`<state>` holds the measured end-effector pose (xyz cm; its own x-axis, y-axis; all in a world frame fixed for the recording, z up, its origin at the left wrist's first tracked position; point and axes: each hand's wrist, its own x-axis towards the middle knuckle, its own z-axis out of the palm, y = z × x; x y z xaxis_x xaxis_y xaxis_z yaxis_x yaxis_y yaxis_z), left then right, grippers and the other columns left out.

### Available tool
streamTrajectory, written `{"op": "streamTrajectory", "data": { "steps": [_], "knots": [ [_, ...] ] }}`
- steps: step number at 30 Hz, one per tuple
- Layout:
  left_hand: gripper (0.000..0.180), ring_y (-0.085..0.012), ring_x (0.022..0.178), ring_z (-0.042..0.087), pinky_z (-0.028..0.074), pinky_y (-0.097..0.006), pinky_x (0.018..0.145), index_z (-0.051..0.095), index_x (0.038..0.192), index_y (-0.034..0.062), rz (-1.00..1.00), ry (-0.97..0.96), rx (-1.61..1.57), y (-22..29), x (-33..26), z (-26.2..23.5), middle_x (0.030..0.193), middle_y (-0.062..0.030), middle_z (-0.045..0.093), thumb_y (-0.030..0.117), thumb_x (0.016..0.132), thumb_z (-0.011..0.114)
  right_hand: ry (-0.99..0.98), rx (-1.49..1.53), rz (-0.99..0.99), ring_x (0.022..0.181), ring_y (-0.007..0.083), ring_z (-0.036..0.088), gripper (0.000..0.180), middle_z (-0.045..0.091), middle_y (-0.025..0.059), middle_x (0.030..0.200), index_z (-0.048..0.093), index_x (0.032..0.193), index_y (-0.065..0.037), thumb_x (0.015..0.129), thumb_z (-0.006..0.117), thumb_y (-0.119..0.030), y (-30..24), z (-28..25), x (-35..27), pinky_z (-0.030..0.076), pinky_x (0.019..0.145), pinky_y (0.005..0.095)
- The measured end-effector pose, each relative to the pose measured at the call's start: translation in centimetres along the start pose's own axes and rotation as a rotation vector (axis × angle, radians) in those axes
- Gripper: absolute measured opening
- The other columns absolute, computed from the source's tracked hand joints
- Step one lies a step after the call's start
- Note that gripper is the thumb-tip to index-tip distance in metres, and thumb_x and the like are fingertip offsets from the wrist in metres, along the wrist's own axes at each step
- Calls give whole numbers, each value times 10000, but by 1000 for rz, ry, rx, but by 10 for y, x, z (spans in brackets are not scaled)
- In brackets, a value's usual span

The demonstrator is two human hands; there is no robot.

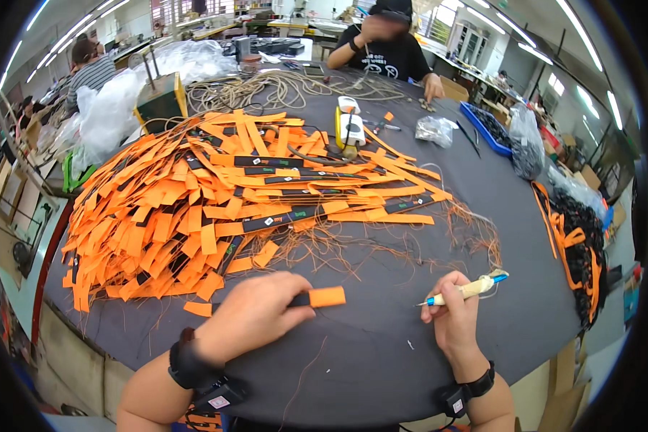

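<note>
My left hand (255, 317) is closed over a black fabric strap with an orange end (327, 297), which lies on the dark table in front of me. Only the orange end and a bit of black show past the thumb. In my right hand (457, 320) is a slim pen-shaped tool (475, 289), cream around the middle with blue ends, held between thumb and fingers. Its thin metal tip points left toward the strap, some distance from it. Just beyond my left hand lies a big heap of orange and black straps (169, 216).
Loose orange threads (475, 227) trail off the heap. Behind it stand a yellow-and-white device (351, 126), coiled cord (230, 92) and clear plastic bags (187, 61). A blue tray (486, 128) and black-and-orange straps (579, 252) line the right side. A co-worker (389, 50) sits opposite.
</note>
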<state>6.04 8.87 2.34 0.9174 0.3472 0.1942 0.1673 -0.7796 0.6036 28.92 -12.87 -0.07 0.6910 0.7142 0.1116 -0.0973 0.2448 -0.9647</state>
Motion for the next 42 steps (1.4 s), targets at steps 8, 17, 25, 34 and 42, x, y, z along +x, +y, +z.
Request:
{"op": "streamTrajectory", "data": {
  "steps": [8, 17, 25, 34, 42],
  "knots": [
    [132, -202, 625, 528, 443, -296, 599, 643, 976, -17, -231, 126, -70, -9, 11, -15, 741, -119, 589, 58, 874, 682, -460, 234, 356, 809, 173, 683, 121, 682, 122, 878, 560, 942, -13, 973, 577, -129, -5, 38, -32, 563, 708, 277],
    [391, -259, 831, 583, 482, -345, 743, 603, 1115, -18, -121, 228, 53, -13, 4, -19, 953, -130, 584, 185, 824, 768, -1108, 31, 514, 1030, 185, 653, 134, 653, 40, 875, 599, 963, -31, 975, 602, -164, 27, 111, -60, 472, 1015, 403],
    [381, -333, 902, 609, 507, -386, 782, 637, 1187, 79, -31, -50, 18, 7, 0, 6, 1007, -139, 546, 273, 868, 711, -72, -7, -39, 692, 146, 651, 124, 668, 103, 887, 577, 950, -34, 973, 591, -155, 37, -13, 89, 574, 683, 303],
    [470, -292, 1003, 539, 467, -382, 871, 631, 1209, 50, 92, -45, 155, 11, -6, 24, 1070, -93, 532, 213, 794, 778, -194, -56, 144, 688, 111, 643, 172, 633, 33, 806, 592, 942, -38, 965, 627, -204, -10, 50, 25, 537, 660, 267],
    [427, -297, 998, 528, 443, -384, 881, 652, 1141, 46, 37, -53, 121, 22, -2, 21, 1035, -101, 552, 164, 758, 797, -267, 21, 316, 654, 126, 660, 154, 632, 55, 785, 559, 951, -38, 975, 614, -180, 12, 67, 27, 555, 589, 262]
  ]
}}
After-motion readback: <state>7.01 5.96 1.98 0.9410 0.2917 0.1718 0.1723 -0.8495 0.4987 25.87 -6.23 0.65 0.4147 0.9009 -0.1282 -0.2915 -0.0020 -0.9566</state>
